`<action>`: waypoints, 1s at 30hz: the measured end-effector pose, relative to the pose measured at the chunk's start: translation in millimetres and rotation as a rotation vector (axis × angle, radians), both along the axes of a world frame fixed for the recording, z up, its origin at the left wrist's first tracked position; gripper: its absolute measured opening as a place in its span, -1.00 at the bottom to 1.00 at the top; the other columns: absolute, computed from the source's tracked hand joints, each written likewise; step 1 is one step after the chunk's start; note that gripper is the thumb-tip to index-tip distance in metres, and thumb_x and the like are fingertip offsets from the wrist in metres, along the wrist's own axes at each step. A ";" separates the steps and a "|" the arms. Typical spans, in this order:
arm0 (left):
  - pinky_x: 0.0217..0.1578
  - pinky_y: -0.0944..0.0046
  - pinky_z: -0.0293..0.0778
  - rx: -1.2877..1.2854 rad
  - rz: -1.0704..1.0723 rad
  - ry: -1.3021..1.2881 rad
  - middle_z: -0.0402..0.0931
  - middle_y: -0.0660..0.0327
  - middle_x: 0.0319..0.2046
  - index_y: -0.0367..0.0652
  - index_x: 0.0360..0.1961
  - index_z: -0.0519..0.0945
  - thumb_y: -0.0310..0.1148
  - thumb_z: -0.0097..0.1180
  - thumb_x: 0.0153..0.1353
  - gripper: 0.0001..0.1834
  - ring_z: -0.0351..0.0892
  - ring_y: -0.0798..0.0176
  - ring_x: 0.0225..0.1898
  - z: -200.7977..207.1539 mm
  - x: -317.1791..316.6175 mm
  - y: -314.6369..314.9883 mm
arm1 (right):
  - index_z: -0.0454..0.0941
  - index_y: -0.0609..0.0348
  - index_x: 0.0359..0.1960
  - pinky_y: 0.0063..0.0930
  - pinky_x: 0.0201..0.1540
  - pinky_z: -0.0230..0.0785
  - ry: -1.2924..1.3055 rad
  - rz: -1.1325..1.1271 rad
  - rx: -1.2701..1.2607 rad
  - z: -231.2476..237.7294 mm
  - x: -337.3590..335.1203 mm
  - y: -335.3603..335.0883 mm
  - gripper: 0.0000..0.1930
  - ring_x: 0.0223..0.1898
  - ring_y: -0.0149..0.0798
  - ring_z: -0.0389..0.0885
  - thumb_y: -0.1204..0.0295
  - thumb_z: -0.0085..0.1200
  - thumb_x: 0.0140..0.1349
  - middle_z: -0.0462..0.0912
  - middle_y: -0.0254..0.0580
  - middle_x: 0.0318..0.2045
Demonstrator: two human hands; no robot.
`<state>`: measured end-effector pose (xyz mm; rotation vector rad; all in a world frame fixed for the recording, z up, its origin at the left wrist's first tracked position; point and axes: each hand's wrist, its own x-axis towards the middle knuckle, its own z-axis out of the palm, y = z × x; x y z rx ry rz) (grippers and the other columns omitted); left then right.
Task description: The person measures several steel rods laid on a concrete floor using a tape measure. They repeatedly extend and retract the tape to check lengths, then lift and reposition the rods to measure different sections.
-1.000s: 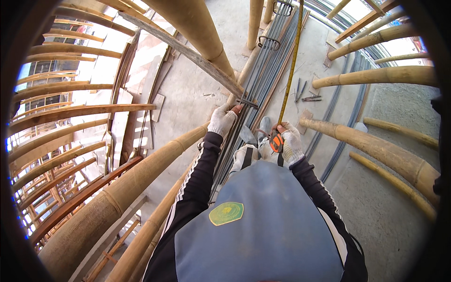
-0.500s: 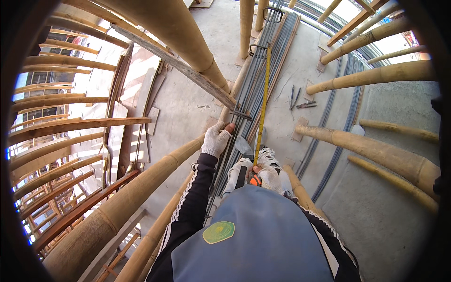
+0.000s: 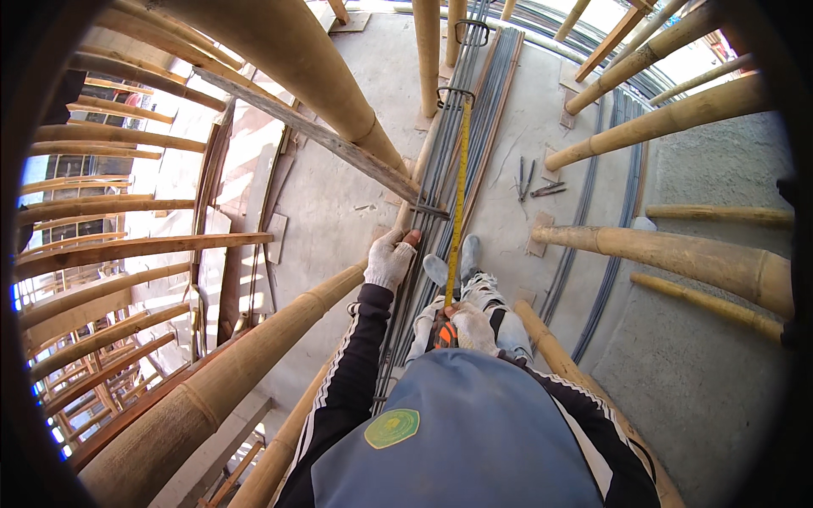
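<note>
Centre-left of the frame, the left hand (image 3: 390, 261) reaches forward, gloved fingers curled onto the bundle of steel rods (image 3: 436, 190). Just right, the yellow tape blade (image 3: 458, 186) runs up-frame along the rods — its long axis matches theirs. Lower centre, the right hand (image 3: 471, 329) is clamped on the tape case (image 3: 444, 334).

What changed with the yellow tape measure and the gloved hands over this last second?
The yellow tape blade ran out farther along the bundle of steel bars, up to the far loop. The right hand drew back toward the body, holding the tape case. The left hand stayed on the bars.
</note>
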<state>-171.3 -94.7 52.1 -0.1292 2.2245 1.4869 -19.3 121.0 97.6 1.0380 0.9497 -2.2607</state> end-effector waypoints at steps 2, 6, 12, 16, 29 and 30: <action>-0.21 0.35 0.45 -0.022 -0.009 -0.031 0.59 0.39 -0.41 -0.30 -0.09 0.73 -0.16 0.20 0.48 -0.65 0.46 0.49 -0.30 0.7 -0.2 0.1 | 0.59 0.30 -0.08 -0.46 -0.27 0.59 0.000 -0.008 -0.007 0.3 1.1 -1.7 -0.81 -0.33 -0.33 0.70 0.40 0.04 0.55 0.70 -0.17 -0.31; -0.22 0.35 0.44 -0.012 -0.009 0.001 0.58 0.40 -0.41 -0.31 -0.09 0.73 -0.17 0.19 0.49 -0.65 0.45 0.49 -0.30 0.5 1.0 -0.6 | 0.58 0.30 -0.08 -0.45 -0.26 0.60 -0.005 -0.015 -0.008 0.6 5.2 -2.6 -0.81 -0.33 -0.32 0.70 0.40 0.03 0.55 0.70 -0.16 -0.31; -0.23 0.35 0.44 -0.019 -0.012 -0.005 0.58 0.42 -0.40 -0.30 -0.07 0.74 -0.15 0.20 0.49 -0.64 0.44 0.51 -0.29 -5.8 1.2 -2.1 | 0.58 0.31 -0.08 -0.44 -0.26 0.60 -0.023 -0.027 -0.019 0.7 10.1 -8.5 -0.81 -0.32 -0.30 0.71 0.41 0.02 0.55 0.70 -0.15 -0.30; -0.23 0.36 0.43 -0.014 -0.012 -0.020 0.58 0.43 -0.39 -0.28 -0.06 0.74 -0.14 0.21 0.49 -0.64 0.43 0.52 -0.28 -6.4 1.7 -3.4 | 0.58 0.31 -0.08 -0.42 -0.25 0.61 -0.035 -0.032 -0.030 2.7 13.6 -14.8 -0.81 -0.31 -0.30 0.71 0.41 0.02 0.55 0.70 -0.14 -0.29; -0.25 0.37 0.41 -0.008 -0.039 -0.073 0.52 0.42 -0.44 -0.30 -0.15 0.71 -0.12 0.20 0.49 -0.63 0.39 0.51 -0.31 10.2 -4.3 -2.9 | 0.57 0.31 -0.09 -0.39 -0.24 0.62 0.023 0.008 -0.005 9.1 26.2 -45.2 -0.82 -0.29 -0.27 0.71 0.43 0.00 0.55 0.70 -0.12 -0.28; -0.26 0.37 0.40 -0.056 -0.065 -0.107 0.51 0.42 -0.45 -0.30 -0.17 0.70 -0.12 0.20 0.49 -0.62 0.39 0.51 -0.32 10.7 -5.2 -3.8 | 0.58 0.29 -0.07 -0.44 -0.32 0.57 0.101 0.022 0.036 7.5 21.4 -39.3 -0.82 -0.37 -0.32 0.68 0.41 0.02 0.55 0.70 -0.15 -0.29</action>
